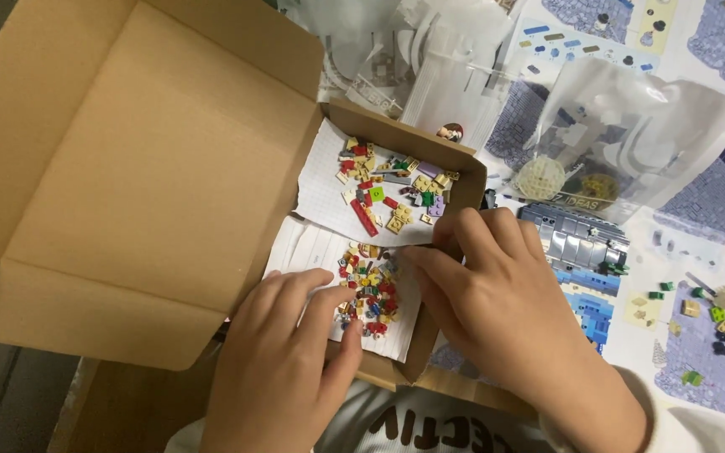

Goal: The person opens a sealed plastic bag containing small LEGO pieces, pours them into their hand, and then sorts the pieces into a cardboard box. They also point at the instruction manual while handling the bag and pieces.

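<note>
- The near pile of small bricks (369, 289) lies on white paper in the cardboard box (127, 193), at 6 o'clock of the far pile (392, 189).
- Sorting goes best with light fingertip sweeps that keep the paper flat.
- The left hand (283, 361) rests spread on the pile, gripping nothing.
- The right hand (497, 294), at 3 o'clock, curls loosely over the box wall; whether it grips anything cannot be told.

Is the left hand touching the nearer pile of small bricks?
Touching. In the head view the left hand has fingertips resting on the edge of the nearer brick pile, no gap visible.
</note>
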